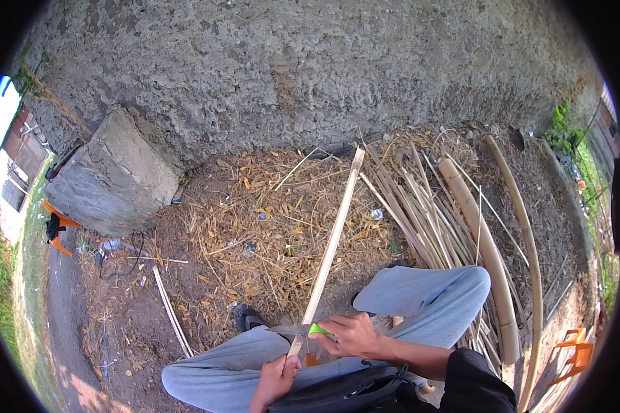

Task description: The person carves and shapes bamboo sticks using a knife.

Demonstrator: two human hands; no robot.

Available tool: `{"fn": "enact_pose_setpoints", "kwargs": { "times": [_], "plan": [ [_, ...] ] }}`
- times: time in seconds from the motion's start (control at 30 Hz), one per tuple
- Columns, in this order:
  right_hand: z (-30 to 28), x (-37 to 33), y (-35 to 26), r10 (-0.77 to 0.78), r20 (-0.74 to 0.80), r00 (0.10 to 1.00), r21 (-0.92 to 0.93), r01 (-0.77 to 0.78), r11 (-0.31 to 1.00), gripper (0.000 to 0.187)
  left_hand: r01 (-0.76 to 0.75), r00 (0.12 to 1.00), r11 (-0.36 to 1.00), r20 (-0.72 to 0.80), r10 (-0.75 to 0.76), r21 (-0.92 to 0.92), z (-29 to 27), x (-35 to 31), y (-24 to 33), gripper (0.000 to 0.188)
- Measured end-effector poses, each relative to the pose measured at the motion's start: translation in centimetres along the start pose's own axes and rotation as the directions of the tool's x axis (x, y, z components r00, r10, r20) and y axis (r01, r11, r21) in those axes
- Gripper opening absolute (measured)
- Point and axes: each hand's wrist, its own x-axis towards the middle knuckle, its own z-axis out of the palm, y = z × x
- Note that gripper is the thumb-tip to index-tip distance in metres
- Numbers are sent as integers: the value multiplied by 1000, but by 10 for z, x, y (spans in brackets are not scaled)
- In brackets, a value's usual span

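Pale bamboo strip [334, 237] is slanting out between the knees [461, 283]; the left hand [277, 378] is holding its near end, fingers curled round, while the right hand [351, 335] is gripping a green-handled knife [291, 330] that's crossing it.

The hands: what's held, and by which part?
The left hand holds a stick by its near end; the right hand holds a knife by its green handle.

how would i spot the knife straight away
Below the big rough wall, find the light grey trousers. Near their middle, the right hand grips the knife, blade across a long pale strip. Unlike that strip, it has a bright green handle.
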Motion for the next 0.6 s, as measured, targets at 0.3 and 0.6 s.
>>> {"fn": "enact_pose_setpoints", "kwargs": {
  "times": [0.3,0.6],
  "plan": [
    [-6,21,24,137,-216,967,-126,-167,978,22,-17,999,1000,-27,18,12,2,4,2,30],
    [-34,46,85,302,-367,880,-242,-404,882,21,-255,951,944,-122,284,209,7,-18,-2,35]
  ]
}}
